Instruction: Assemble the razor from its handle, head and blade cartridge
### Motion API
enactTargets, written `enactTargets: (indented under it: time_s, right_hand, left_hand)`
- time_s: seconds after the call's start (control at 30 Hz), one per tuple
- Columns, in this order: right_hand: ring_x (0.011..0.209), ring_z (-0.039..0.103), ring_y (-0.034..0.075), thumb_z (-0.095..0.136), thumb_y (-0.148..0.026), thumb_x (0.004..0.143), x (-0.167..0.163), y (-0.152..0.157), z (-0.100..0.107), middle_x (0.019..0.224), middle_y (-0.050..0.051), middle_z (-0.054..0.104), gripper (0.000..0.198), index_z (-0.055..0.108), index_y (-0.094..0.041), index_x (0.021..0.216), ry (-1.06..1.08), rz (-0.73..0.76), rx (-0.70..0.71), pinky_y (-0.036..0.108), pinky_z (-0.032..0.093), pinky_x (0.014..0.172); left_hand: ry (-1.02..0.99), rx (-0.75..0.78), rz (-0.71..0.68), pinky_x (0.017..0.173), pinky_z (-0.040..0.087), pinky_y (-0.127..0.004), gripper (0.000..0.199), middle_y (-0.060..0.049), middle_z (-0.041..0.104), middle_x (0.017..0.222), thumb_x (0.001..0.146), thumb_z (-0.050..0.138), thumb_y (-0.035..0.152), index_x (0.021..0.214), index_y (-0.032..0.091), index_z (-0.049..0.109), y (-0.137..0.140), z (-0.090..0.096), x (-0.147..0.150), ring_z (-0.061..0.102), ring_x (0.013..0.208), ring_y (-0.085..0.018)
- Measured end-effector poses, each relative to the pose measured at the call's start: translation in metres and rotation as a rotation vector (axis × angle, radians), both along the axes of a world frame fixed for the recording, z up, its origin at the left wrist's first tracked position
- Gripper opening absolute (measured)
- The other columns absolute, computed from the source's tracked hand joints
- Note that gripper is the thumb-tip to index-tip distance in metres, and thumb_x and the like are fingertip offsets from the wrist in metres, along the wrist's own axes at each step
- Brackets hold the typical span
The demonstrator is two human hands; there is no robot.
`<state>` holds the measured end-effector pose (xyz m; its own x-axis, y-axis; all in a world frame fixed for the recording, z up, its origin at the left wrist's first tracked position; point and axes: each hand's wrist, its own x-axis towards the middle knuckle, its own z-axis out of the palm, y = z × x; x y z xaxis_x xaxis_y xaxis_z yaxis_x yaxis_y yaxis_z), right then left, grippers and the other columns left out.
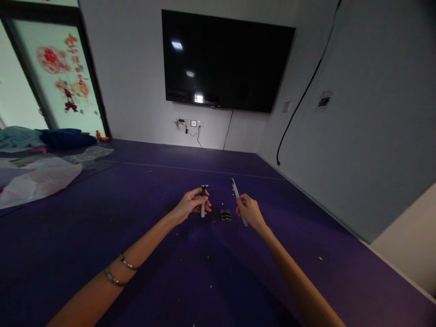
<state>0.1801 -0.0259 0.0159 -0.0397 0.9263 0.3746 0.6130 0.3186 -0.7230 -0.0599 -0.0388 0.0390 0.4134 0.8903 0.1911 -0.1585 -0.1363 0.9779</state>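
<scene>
1. Fingers of the left hand (191,202): clamped on the razor (203,210), thumb across the handle. T-shaped head points far, handle end near. Count: one razor.
2. Fingers of the right hand (251,213): closed round the brush (235,189). Dark end lies far and left, tail near and right. Bristles too small to make out. Count: one brush.
3. Positions: razor left, brush right, apart from each other, both over the purple surface (163,281). Cannot tell whether either hand rests on it.
4. Handling (judgement): keep the left fingertips on the handle, below the head, since an edge there could nick skin. A light grip should suffice for the brush; steady wrists and tools held low would make a slip harmless.
5. Between the hands, slightly near: one dark, flat pack (226,215), contents unclear. White specks round about: several, too small for a sure count.
6. Left forearm: two bracelets (112,279).
7. Far left: crumpled plastic (51,179), overlapping; number of pieces uncertain.
8. Far wall: one TV (228,63). Right wall: one hanging cable (303,95).
</scene>
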Motion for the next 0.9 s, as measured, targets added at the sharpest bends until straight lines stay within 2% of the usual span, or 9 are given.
enactTargets:
  time_s: [0.17, 0.33, 0.63, 0.9]
  right_hand:
    - [0.057, 0.060, 0.016, 0.046, -0.033, 0.079, -0.016, -0.013, -0.004, 0.060, 0.006, 0.064, 0.027, 0.058, -0.017, 0.061, -0.358, -0.116, 0.046, 0.022, 0.033, 0.051]
    - [0.062, 0.063, 0.018, 0.048, -0.030, 0.077, -0.038, -0.025, -0.020, 0.064, 0.008, 0.066, 0.026, 0.063, -0.017, 0.060, -0.527, -0.082, -0.082, 0.023, 0.034, 0.053]
    - [0.077, 0.065, 0.024, 0.047, -0.029, 0.076, -0.061, -0.032, -0.037, 0.082, 0.014, 0.068, 0.025, 0.067, -0.014, 0.078, -0.614, -0.066, -0.217, 0.027, 0.043, 0.063]
    - [0.078, 0.065, 0.025, 0.048, -0.026, 0.077, -0.062, -0.033, -0.041, 0.085, 0.017, 0.068, 0.024, 0.067, -0.013, 0.081, -0.599, -0.071, -0.224, 0.029, 0.044, 0.063]
  left_hand:
    - [0.031, 0.015, -0.005, 0.055, 0.052, -0.030, 0.028, -0.007, 0.065, 0.076, 0.077, 0.061, 0.033, 0.095, 0.016, 0.049, -0.001, 0.004, -0.001, 0.066, 0.066, -0.020]
    - [0.050, 0.017, -0.047, 0.055, 0.052, -0.030, 0.027, -0.007, 0.066, 0.076, 0.077, 0.061, 0.032, 0.096, 0.016, 0.050, -0.003, 0.003, 0.002, 0.066, 0.067, -0.020]
    - [0.062, 0.005, -0.062, 0.055, 0.052, -0.029, 0.028, -0.007, 0.065, 0.075, 0.077, 0.060, 0.033, 0.096, 0.016, 0.050, -0.004, -0.001, 0.003, 0.066, 0.066, -0.020]
    - [0.090, -0.012, -0.064, 0.055, 0.051, -0.029, 0.026, -0.006, 0.065, 0.075, 0.077, 0.059, 0.031, 0.096, 0.016, 0.050, -0.006, -0.006, 0.006, 0.066, 0.065, -0.019]
